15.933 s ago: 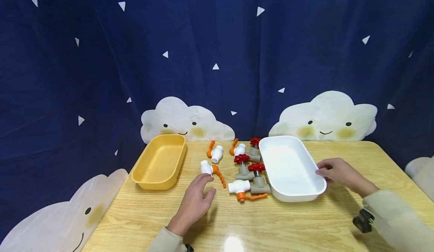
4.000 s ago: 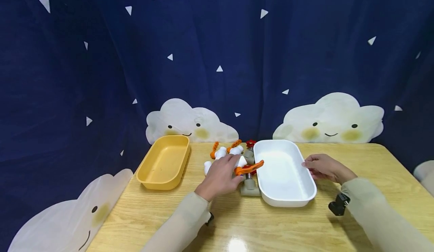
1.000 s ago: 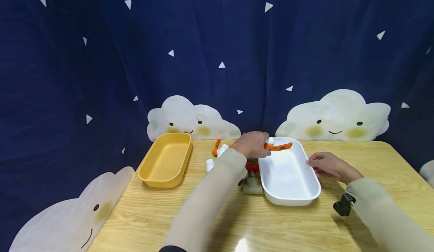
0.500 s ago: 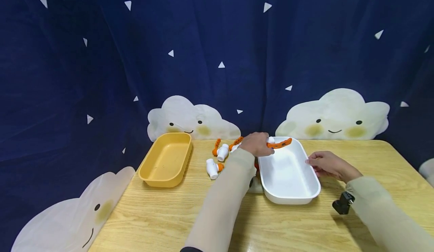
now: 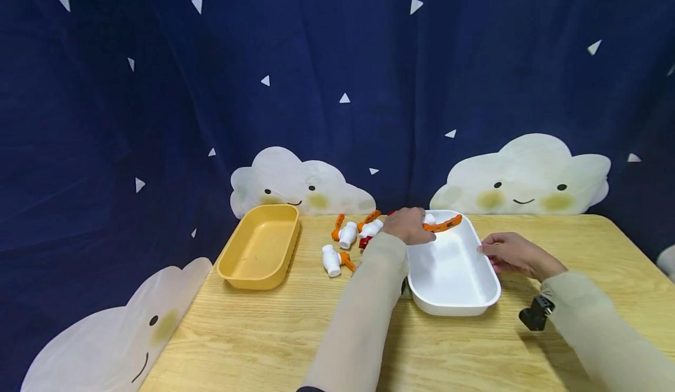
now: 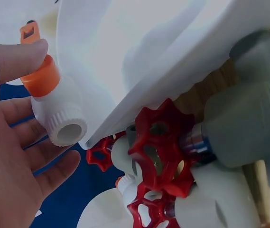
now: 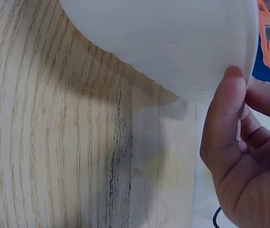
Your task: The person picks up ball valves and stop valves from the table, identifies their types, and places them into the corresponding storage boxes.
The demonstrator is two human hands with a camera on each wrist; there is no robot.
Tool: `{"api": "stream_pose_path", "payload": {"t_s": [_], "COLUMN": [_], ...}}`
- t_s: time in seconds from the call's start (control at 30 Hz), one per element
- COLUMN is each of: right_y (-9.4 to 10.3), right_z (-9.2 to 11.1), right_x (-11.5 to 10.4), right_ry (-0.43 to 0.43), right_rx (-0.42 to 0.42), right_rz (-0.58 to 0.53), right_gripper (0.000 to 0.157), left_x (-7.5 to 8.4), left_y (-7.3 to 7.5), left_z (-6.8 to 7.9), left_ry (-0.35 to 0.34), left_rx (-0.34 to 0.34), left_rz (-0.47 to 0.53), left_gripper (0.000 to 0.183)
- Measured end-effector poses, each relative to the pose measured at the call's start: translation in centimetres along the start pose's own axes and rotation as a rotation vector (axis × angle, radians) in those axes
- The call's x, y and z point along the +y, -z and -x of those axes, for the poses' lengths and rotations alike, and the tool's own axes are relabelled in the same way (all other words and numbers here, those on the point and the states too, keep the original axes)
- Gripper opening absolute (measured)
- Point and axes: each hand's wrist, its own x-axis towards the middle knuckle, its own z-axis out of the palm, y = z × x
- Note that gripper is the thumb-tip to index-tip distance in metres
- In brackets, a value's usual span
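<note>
My left hand (image 5: 407, 226) holds a white ball valve (image 6: 61, 107) with an orange lever, up over the far left end of the white tray (image 5: 453, 275). In the left wrist view the thumb lies against its orange collar, with the fingers behind the white body. At the tray's right rim my right hand (image 5: 519, 255) pinches the edge between thumb and fingers; the right wrist view shows the thumb (image 7: 229, 92) on the outer wall. Several grey valves (image 6: 239, 128) with red handwheels (image 6: 161, 152) stand left of the tray, mostly hidden by my left arm in the head view.
Three more white ball valves with orange levers lie left of my forearm: a near one (image 5: 331, 261), a far left one (image 5: 347, 235) and one beside it (image 5: 371, 228). A yellow tray (image 5: 253, 283) stands at the table's left. A dark blue curtain (image 5: 337, 58) hangs behind.
My left hand, holding the ball valve over the red-handled valves 4 seconds ago, has moved away from me and right to the tray's far end. My right hand stays on the tray rim.
</note>
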Motion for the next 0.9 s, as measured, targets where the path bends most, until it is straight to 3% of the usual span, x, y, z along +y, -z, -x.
{"api": "stream_pose_path", "payload": {"t_s": [0.27,0.47,0.9], "right_y": [-0.2,-0.2,0.0], "right_z": [-0.1,-0.2,-0.2], "right_x": [-0.1,0.0,0.1], "right_ry": [-0.001,0.002,0.014], "right_rx": [0.005,0.008,0.0], "right_rz": [0.001,-0.001,0.032], "right_gripper": [0.029,0.029,0.031], "left_x": [0.0,0.2,0.9], "left_y": [-0.3,-0.1,-1.1], "left_z": [-0.4,-0.6,-1.8], "left_ry": [0.028,-0.012,-0.006], "left_rx": [-0.02,-0.011,-0.08], "left_rz": [-0.028,-0.107,-0.179], "left_gripper": [0.046,0.046,0.045]}}
